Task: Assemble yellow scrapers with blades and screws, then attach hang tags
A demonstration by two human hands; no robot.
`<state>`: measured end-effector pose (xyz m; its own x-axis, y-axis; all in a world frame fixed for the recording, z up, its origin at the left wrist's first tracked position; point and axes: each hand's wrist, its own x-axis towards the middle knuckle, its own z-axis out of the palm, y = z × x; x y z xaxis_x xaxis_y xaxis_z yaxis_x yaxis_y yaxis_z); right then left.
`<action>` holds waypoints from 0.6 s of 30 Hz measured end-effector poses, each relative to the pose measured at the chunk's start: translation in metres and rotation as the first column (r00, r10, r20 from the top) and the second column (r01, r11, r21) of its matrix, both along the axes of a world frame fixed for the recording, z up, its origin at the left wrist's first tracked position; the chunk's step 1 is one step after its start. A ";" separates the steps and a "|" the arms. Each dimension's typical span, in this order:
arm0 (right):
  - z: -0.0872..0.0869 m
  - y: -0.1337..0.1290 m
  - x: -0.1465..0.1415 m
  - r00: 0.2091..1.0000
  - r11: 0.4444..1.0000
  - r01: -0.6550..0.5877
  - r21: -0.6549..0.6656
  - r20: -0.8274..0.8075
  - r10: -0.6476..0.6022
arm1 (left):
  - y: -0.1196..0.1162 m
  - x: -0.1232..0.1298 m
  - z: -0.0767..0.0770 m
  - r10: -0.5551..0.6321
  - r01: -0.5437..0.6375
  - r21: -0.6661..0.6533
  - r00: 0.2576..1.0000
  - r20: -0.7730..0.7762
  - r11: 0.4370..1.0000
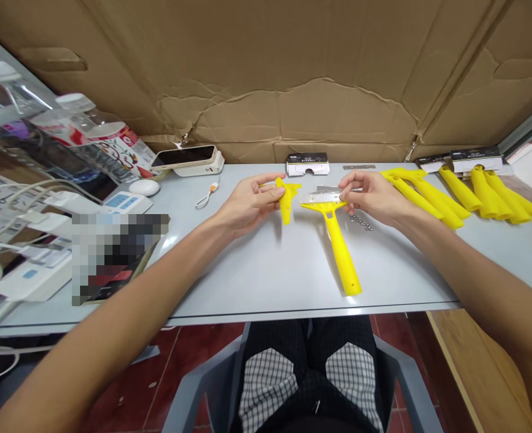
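Note:
My left hand (259, 198) pinches a small yellow plastic scraper part (286, 201) between thumb and fingers, held upright just above the table. To its right lies a yellow scraper handle (340, 252) with its grip toward the front edge. Across the handle's wide head rests a flat metal blade (321, 197). My right hand (363, 192) is closed at the blade's right end, thumb and fingertips together there. Part of that end is hidden by the fingers. Small silver screws (360, 223) are scattered on the table just below my right hand.
Several yellow handles (428, 195) lie at the right. Black-and-white blade packs (308, 163) and a loose metal strip (358, 166) lie along the back, before a cardboard wall (293, 54). At left are a phone (185, 157), bottles (108, 144), a mouse (144, 187) and power strips (35, 270) with cables.

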<state>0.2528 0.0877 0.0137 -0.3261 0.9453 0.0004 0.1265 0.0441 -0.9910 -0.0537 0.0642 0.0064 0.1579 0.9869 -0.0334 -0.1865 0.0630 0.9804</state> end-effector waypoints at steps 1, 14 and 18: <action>0.001 -0.001 -0.001 1.000 1.000 0.001 0.000 -0.002 -0.001 | -0.003 0.001 0.001 -0.034 0.034 0.016 0.999 0.004 0.999; 0.001 -0.001 -0.001 1.000 1.000 -0.007 -0.006 -0.024 0.007 | -0.007 0.000 0.007 -0.077 0.078 0.102 0.997 -0.013 0.992; -0.001 0.002 0.000 1.000 1.000 -0.005 0.007 -0.031 0.005 | 0.004 -0.005 -0.002 -0.076 0.079 0.173 0.997 -0.026 0.982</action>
<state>0.2528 0.0893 0.0132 -0.3306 0.9436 0.0173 0.0954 0.0517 -0.9941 -0.0584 0.0678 0.0040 0.2349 0.9628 0.1335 -0.1689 -0.0949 0.9811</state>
